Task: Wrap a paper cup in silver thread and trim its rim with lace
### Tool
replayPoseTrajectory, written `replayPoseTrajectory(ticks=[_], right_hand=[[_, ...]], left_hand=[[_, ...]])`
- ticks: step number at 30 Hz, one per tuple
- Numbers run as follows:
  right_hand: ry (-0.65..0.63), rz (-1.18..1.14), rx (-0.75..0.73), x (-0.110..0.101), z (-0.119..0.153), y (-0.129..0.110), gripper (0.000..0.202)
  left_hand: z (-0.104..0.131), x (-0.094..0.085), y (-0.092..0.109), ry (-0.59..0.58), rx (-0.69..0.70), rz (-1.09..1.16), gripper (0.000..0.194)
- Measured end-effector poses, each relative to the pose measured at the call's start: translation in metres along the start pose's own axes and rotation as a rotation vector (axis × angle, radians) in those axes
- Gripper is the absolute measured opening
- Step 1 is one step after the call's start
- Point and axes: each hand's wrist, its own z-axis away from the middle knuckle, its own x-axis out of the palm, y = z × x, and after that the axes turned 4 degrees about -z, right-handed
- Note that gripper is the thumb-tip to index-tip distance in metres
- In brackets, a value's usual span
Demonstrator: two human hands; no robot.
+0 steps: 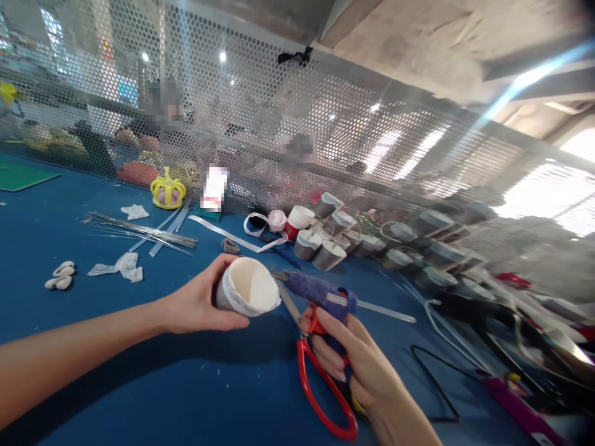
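Note:
My left hand (pixel 199 300) is wrapped round a small grey cup (pixel 227 294) with a white lace band at its rim; its pale inside faces me. In my right hand (pixel 346 353) is a purple hot glue gun (pixel 320 291), my fingers closed about its handle and orange trigger. A clear glue stick (pixel 385 311) juts from the gun's back end. The nozzle points left, close to the cup's rim; whether they touch I cannot tell. Beneath the gun lie red-handled scissors (pixel 304 365), partly covered by my right hand.
Several similar cups (pixel 330 254) stand at the back right, beside a white ribbon (pixel 242 240). Metal wires (pixel 144 230), lace scraps (pixel 123 267) and a yellow crown-shaped piece (pixel 168 191) lie left. A perforated metal screen (pixel 251 124) bounds the blue table (pixel 209 390). Cords and a purple power strip (pixel 520 406) lie right.

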Motion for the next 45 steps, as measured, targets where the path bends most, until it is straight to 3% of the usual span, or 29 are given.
replayPoseTrajectory(ticks=[5,13,19,24,27,31,36,41,45], right_hand=[[0.009,0.068,-0.009,0.003,0.0,0.003,0.032],[0.076,0.469,-0.094,0.002,0.003,-0.001,0.034],[0.092,0.435,-0.108,0.001,0.004,-0.004,0.031],[0.113,0.547,-0.121,0.001,0.003,-0.003,0.033],[0.094,0.476,-0.102,0.002,0.004,-0.004,0.032],[0.073,0.206,-0.087,0.001,0.005,-0.006,0.031],[0.018,0.0,-0.035,-0.002,0.001,-0.001,0.029],[-0.067,-0.055,0.018,-0.001,-0.003,0.008,0.029],[-0.055,0.009,0.016,0.004,-0.001,0.01,0.03]], left_hand=[[-0.001,0.0,0.001,0.015,-0.016,0.011,0.061],[-0.003,0.0,-0.001,0.045,0.006,-0.14,0.058],[-0.002,0.0,-0.001,0.019,0.029,-0.217,0.058],[-0.003,0.0,0.0,0.047,0.02,-0.212,0.056],[-0.004,-0.001,-0.002,0.048,0.032,-0.265,0.061],[-0.004,-0.002,-0.006,0.053,0.009,-0.305,0.064],[-0.002,0.001,-0.008,0.047,-0.021,-0.161,0.067],[0.0,0.003,-0.009,0.038,-0.023,-0.112,0.071],[0.0,0.004,-0.01,0.064,-0.008,-0.123,0.071]])
